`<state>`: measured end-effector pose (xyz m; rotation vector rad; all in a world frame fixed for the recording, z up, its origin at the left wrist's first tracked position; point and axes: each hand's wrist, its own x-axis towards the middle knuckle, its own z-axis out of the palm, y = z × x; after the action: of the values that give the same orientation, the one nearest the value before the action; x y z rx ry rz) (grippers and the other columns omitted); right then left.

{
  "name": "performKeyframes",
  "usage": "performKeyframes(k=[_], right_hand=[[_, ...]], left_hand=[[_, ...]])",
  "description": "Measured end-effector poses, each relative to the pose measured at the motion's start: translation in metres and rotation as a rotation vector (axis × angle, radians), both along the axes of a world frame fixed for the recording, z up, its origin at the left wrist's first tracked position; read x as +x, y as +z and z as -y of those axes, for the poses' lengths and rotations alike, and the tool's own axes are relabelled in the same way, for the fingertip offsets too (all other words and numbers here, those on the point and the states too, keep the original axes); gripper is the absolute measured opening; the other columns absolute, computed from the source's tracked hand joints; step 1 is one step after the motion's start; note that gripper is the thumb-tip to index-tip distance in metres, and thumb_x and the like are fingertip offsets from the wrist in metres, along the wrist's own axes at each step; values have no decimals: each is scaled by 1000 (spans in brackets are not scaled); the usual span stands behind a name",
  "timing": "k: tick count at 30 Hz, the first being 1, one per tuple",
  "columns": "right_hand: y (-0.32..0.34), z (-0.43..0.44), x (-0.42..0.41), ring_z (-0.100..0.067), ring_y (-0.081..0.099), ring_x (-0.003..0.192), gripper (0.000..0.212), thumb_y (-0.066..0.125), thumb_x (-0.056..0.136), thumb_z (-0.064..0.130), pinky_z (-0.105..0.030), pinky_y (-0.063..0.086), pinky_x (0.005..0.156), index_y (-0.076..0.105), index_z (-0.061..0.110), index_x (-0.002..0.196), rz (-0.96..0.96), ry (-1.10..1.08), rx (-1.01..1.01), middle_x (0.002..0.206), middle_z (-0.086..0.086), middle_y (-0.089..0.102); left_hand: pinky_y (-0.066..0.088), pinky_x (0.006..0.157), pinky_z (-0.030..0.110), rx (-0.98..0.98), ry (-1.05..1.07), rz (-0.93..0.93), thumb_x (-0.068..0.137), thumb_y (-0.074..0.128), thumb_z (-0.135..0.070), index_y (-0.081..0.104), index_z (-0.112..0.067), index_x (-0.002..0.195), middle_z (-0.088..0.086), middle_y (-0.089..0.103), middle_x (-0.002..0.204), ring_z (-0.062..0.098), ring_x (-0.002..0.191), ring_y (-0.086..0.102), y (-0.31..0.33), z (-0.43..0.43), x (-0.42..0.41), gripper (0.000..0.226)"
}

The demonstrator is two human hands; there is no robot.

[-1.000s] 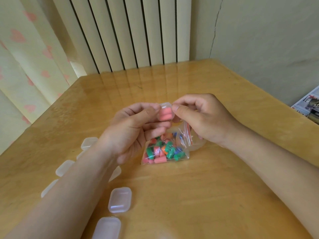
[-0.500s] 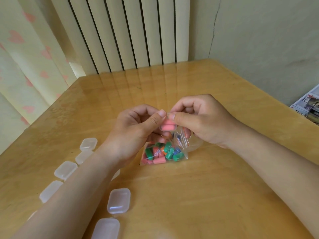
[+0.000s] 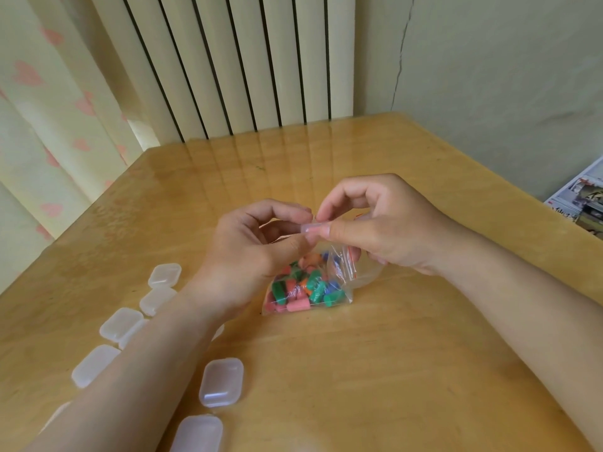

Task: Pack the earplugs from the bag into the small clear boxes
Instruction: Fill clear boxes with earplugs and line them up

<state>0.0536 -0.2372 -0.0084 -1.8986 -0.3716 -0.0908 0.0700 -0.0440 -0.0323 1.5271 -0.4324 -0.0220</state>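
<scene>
A small zip bag of green, pink, orange and blue earplugs lies on the wooden table. Just above its open mouth, my left hand and my right hand meet. Both pinch one small clear box between thumbs and fingertips. What the box holds is hidden by my fingers. Several shut clear boxes lie to the left, among them a far box, a box near my forearm and one at the front edge. My left forearm covers part of this group.
A ribbed radiator stands behind the table's far edge and a curtain with pink hearts hangs at the left. Printed magazines lie beyond the right edge, under a cracked wall.
The pink earplugs that showed in the box between my fingertips are now hidden. Both hands have sunk a little toward the bag, still pinching the box.
</scene>
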Motion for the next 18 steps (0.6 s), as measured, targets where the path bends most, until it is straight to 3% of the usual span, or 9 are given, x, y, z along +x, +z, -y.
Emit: performKeyframes(k=[4,7,10,13,18], right_hand=[[4,7,4,-15,56,47,22,86,77,22,-13,35,37,71,9,87,-9,-88,-31,90,-3,74],[0,22,19,-6,57,48,25,87,76,27,-13,36,39,71,13,90,-9,-280,-9,92,-1,75],[-16,38,36,-1,62,66,24,86,76,37,-22,51,61,71,25,90,13,-433,-156,93,9,73],[-33,44,48,-9,68,84,23,85,77,38,-35,57,86,71,28,92,10,-456,-268,94,13,71],[-42,41,54,-9,69,87,26,86,76,35,-28,56,85,73,27,97,-5,-409,-299,95,10,71]], left_hand=[[61,78,37,102,25,28,83,72,9,66,-8,104,4,73,98,20,96,72,-3,1,1,27],[58,88,32,360,104,244,83,72,-11,65,-19,102,-2,69,102,14,98,69,-7,-5,6,21],[51,91,26,664,113,439,80,65,-28,68,-23,105,-11,67,105,8,102,63,-11,-8,7,25],[49,83,22,741,69,478,81,64,-34,71,-21,108,-13,67,103,4,96,61,-11,-7,6,30],[49,78,21,753,47,495,82,63,-34,73,-18,107,-10,68,99,5,89,61,-11,-7,5,32]])
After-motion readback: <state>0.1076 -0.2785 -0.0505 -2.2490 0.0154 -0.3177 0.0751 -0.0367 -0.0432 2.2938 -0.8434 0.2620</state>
